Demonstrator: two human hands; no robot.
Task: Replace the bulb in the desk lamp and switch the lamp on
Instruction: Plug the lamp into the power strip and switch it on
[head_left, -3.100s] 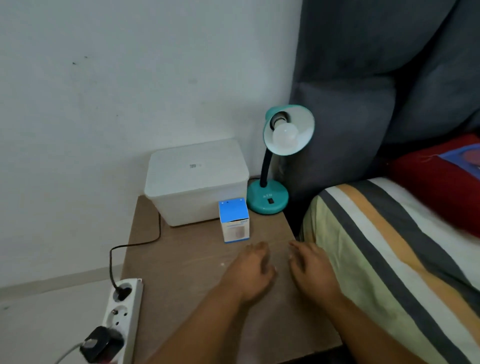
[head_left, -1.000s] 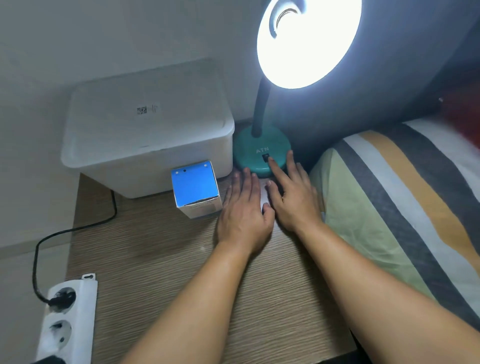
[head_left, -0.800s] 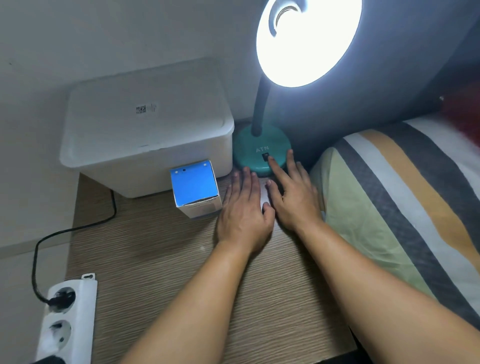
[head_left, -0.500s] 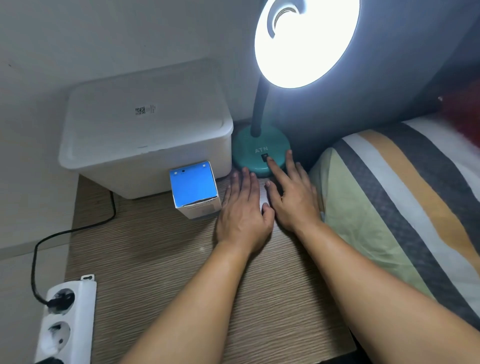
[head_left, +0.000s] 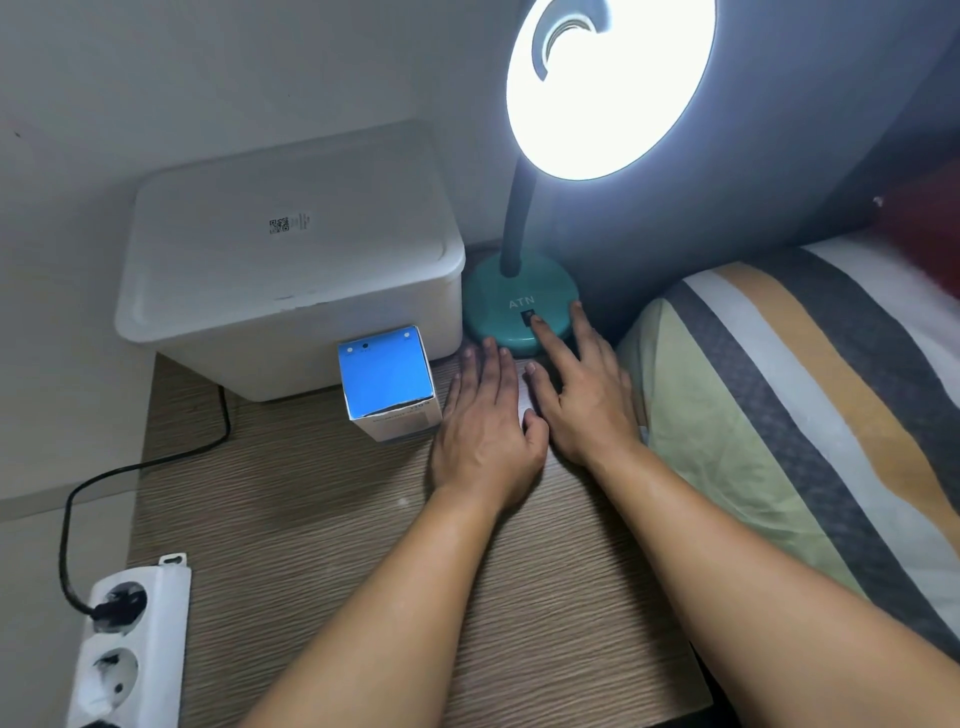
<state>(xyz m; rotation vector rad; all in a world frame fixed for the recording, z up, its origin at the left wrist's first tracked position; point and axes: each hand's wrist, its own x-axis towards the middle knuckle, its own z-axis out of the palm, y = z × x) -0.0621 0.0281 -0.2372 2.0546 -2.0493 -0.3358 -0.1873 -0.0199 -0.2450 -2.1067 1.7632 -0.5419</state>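
On lamp base (head_left: 498, 306): right hand (head_left: 582, 400) grip wide, forefinger touching switch (head_left: 528, 315); left hand (head_left: 488, 431) flat on table (head_left: 311, 519).

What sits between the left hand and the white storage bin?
In the head view, the blue-topped carton stands between the left hand and the white bin, on the table.

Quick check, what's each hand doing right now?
Left hand: open, flat on the table, holding nothing.
Right hand: open, forefinger on the lamp base switch.
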